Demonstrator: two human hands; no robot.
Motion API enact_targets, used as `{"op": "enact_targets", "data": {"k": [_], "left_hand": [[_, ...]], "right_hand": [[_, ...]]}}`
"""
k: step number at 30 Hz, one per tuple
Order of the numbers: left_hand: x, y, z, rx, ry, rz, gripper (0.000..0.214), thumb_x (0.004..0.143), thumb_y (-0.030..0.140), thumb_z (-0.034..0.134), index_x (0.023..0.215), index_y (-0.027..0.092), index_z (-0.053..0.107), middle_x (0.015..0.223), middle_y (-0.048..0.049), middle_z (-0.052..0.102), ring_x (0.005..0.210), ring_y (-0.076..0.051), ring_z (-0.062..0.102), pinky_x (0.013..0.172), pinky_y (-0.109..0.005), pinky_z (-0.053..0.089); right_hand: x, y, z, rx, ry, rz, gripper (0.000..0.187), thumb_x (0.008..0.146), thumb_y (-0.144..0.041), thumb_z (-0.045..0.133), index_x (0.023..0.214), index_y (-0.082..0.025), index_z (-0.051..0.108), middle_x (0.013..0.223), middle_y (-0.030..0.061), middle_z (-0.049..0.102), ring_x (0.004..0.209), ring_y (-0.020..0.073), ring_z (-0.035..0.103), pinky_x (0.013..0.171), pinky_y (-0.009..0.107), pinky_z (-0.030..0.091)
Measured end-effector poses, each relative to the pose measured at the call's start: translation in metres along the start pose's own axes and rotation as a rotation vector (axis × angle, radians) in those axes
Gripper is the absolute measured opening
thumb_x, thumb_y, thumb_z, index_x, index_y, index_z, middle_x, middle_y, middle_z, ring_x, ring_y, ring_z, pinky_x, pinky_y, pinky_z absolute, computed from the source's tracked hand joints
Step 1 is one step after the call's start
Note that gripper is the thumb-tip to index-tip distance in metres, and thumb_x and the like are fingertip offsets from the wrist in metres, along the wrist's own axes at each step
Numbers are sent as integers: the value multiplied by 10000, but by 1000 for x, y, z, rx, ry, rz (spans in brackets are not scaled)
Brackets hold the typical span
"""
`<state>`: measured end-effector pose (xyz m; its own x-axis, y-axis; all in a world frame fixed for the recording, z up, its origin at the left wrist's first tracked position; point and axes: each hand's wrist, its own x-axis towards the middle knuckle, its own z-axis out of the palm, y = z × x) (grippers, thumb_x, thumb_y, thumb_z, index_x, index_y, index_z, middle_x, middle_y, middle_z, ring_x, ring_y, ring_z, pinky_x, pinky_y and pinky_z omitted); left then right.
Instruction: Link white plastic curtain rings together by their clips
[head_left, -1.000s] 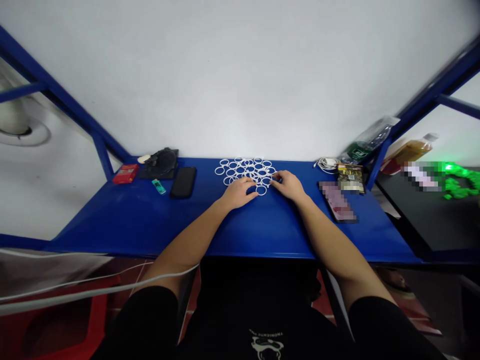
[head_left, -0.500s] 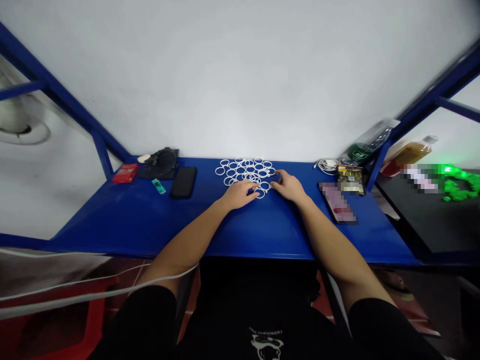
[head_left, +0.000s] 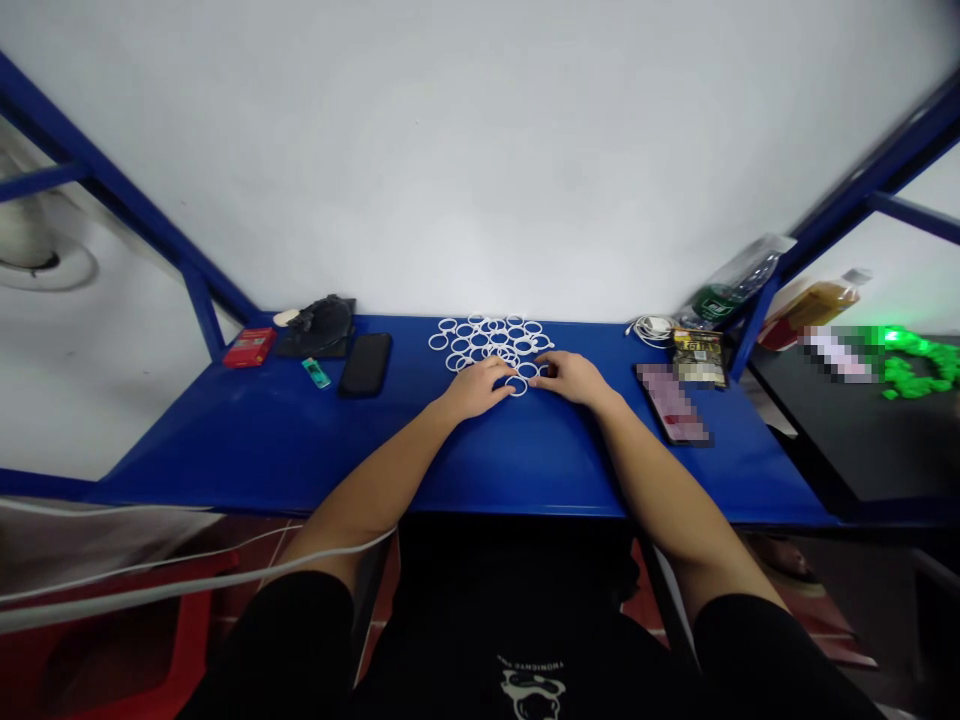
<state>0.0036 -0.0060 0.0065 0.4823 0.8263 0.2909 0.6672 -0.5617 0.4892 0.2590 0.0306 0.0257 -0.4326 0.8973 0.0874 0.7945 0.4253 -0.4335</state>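
Two hands down on the blue bench (head_left: 480, 450), both working the near edge of a flat cluster of white rings (head_left: 491, 343) that sits at the back middle, close to the wall. My left hand (head_left: 478, 388) lies palm down, fingers curled onto the nearest rings. My right hand (head_left: 571, 377) comes in from the other side, fingertips meeting the left almost at one loose ring (head_left: 516, 385) at the front of the cluster. Whether either hand is actually pinching a ring or just pressing on it, I cannot tell; the fingers hide the contact.

Doing this well, as I judge it: the rings look thin and light, laid touching or overlapping, so a sideways shove would likely scatter the neighbours. Better to steady the cluster with one hand, work the single front ring with fingertips of the other, and lift or slide it gently instead of dragging. Keep wrists low and forearms off the pattern.

Off to the left, well apart: black phone (head_left: 365, 364), teal lighter (head_left: 316, 373), red box (head_left: 250, 347), dark pouch (head_left: 319, 325). To the right: another phone (head_left: 673, 402), a snack packet (head_left: 698, 357), a coiled white cable (head_left: 652, 327), and bottles (head_left: 739, 280) by the frame. None crowd the rings.
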Motion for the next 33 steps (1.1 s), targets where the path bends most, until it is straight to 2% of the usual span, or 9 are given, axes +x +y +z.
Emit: {"op": "enact_targets", "data": {"k": [4,7,11,15,17,20,23,28,33], "left_hand": [[1,-1,0,15,45,-32,267,985,257,671,1247,247,725,1265,-61,681,1073,-212,687,943,-375,582],[0,2,-1,-18,91,-47,267,971,295,702,1232,251,731,1252,-58,688,997,-191,688,923,-359,584],[-1,8,-5,-51,164,-19,359,988,324,680,1338,247,672,1297,-65,672,820,-134,663,897,-342,582],[-2,10,-7,-64,165,36,446,1014,350,630,1445,244,585,1388,-92,634,800,-128,664,884,-336,583],[-2,9,-6,-61,132,73,368,1021,338,609,1372,234,633,1356,-92,652,869,-151,683,890,-332,579],[-2,7,-5,-42,89,132,202,1031,326,580,1133,209,709,1175,-77,707,960,-183,687,888,-327,567],[-1,7,-4,-40,95,162,221,1048,343,547,954,205,692,1028,-58,713,950,-183,682,866,-319,551],[-2,9,-6,-48,133,153,245,1039,353,551,881,202,661,971,-50,708,885,-171,673,802,-297,531],[-2,15,-3,-28,88,176,231,1028,325,555,856,201,647,946,-49,692,877,-177,662,811,-312,535]], "right_hand": [[2,5,2,22,-26,-47,281,894,-324,770,1163,-245,761,936,25,783,824,196,700,738,278,477],[2,2,1,25,31,-89,145,929,-254,672,1031,-226,771,971,41,785,834,194,691,757,282,473],[-5,-16,0,219,150,-129,180,965,-314,581,990,-196,714,902,47,761,731,174,642,714,278,473],[-13,-38,7,369,122,-216,156,932,-319,555,968,-208,659,810,14,706,670,155,593,672,261,465],[-15,-44,11,370,113,-272,122,899,-293,555,920,-215,646,799,10,691,676,154,587,683,263,462],[-16,-47,14,391,118,-314,109,878,-276,550,885,-215,640,790,8,686,664,151,578,677,265,453],[-16,-46,13,427,110,-297,130,883,-276,540,897,-211,652,752,0,670,649,151,573,656,261,445],[-15,-47,11,426,110,-255,150,836,-240,537,888,-203,672,731,-2,669,647,152,583,661,260,449],[-14,-49,12,405,112,-267,129,780,-187,532,789,-214,658,766,11,713,688,164,630,710,270,478]]}}
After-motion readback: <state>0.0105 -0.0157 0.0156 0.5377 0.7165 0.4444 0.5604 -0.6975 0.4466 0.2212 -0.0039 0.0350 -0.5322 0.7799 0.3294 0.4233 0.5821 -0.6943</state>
